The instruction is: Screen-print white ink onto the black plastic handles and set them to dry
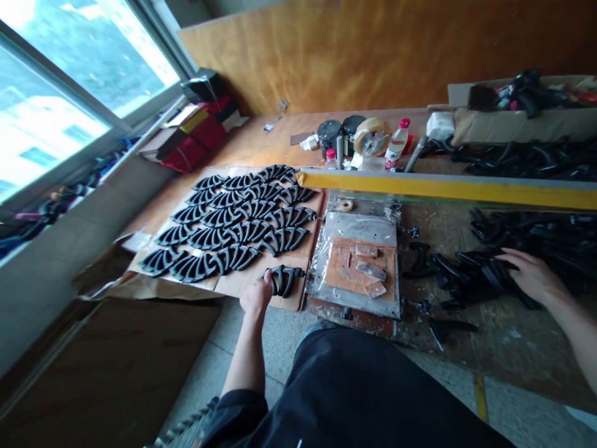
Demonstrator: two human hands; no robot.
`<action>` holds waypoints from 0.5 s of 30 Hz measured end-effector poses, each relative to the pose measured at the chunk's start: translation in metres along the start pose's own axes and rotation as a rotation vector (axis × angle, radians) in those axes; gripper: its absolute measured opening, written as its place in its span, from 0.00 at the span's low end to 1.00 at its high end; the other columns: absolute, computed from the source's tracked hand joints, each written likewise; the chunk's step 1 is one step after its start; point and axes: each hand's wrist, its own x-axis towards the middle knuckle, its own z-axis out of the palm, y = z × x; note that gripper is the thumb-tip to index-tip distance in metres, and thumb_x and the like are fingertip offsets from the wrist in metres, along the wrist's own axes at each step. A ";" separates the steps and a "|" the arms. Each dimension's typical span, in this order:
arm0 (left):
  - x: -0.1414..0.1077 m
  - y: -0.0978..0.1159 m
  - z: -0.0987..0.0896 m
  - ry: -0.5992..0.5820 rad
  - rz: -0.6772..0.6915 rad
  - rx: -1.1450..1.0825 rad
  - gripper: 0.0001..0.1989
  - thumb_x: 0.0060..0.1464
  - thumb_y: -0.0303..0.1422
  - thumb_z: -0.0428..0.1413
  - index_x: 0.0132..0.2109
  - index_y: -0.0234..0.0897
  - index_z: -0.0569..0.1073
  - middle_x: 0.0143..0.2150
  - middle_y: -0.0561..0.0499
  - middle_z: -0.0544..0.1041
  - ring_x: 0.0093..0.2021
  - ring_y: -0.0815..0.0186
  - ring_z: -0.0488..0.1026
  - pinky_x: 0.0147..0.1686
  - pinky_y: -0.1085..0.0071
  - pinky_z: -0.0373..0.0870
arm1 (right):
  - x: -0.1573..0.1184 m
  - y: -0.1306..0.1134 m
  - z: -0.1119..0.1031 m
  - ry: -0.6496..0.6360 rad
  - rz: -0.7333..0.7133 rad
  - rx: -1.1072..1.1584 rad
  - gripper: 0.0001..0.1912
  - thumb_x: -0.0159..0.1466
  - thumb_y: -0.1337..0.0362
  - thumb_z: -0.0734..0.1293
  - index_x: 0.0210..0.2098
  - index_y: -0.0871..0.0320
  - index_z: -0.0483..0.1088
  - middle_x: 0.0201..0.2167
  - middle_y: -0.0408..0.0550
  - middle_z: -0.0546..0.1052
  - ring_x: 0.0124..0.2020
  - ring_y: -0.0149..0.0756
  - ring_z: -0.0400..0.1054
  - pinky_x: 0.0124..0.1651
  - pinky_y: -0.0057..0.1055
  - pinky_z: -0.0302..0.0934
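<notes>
Rows of curved black parts (237,218) lie on a flattened cardboard sheet (228,284). At the sheet's front edge my left hand (256,295) is closed with its thumb up, gripping a black curved part (268,278) at the end of a short row. On the right, my right hand (530,274) reaches over a loose pile of black parts (485,277), its fingertips at the pile's top. Those fingers are extended, and nothing shows held in them. Between the hands is a grey metal plate (361,227) with a brown sheet and small clear pieces.
A yellow bar (420,186) crosses the bench behind the plate. Beyond it stand a red-capped bottle (397,145), a tape roll (372,136) and black jars (329,135). An open carton (513,127) is at the back right. Red boxes (196,140) sit near the window.
</notes>
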 end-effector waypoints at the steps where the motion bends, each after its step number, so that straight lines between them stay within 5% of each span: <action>1: 0.004 0.001 -0.004 -0.007 -0.013 0.038 0.36 0.61 0.50 0.38 0.41 0.21 0.78 0.38 0.24 0.78 0.42 0.40 0.76 0.42 0.49 0.68 | 0.001 -0.006 0.001 0.012 0.020 0.029 0.17 0.52 0.77 0.64 0.36 0.53 0.77 0.54 0.62 0.72 0.52 0.46 0.67 0.51 0.42 0.59; 5: 0.018 0.011 -0.024 -0.036 0.016 0.036 0.35 0.62 0.50 0.38 0.41 0.22 0.78 0.37 0.25 0.77 0.42 0.41 0.76 0.41 0.51 0.68 | -0.006 -0.055 0.000 0.102 0.098 -0.019 0.18 0.57 0.75 0.63 0.43 0.54 0.76 0.46 0.67 0.75 0.42 0.47 0.71 0.41 0.42 0.61; 8: 0.022 0.038 -0.042 -0.068 0.145 -0.118 0.30 0.62 0.49 0.39 0.39 0.31 0.78 0.29 0.37 0.77 0.33 0.54 0.76 0.35 0.61 0.68 | -0.019 -0.128 0.002 0.242 -0.116 -0.042 0.18 0.65 0.67 0.61 0.53 0.56 0.72 0.48 0.65 0.75 0.45 0.45 0.71 0.44 0.39 0.61; 11: 0.014 0.092 -0.066 -0.117 0.355 -0.577 0.29 0.62 0.52 0.39 0.44 0.36 0.75 0.23 0.50 0.73 0.22 0.67 0.69 0.26 0.72 0.65 | -0.034 -0.223 0.017 0.158 -0.451 0.035 0.21 0.68 0.64 0.59 0.59 0.51 0.68 0.45 0.51 0.76 0.42 0.38 0.71 0.44 0.33 0.63; 15: -0.006 0.180 -0.106 -0.164 0.650 -1.168 0.30 0.61 0.54 0.40 0.48 0.35 0.73 0.21 0.53 0.72 0.18 0.73 0.64 0.20 0.77 0.61 | -0.045 -0.328 0.046 0.038 -0.746 -0.037 0.18 0.68 0.69 0.59 0.52 0.50 0.74 0.39 0.48 0.75 0.40 0.36 0.68 0.43 0.31 0.62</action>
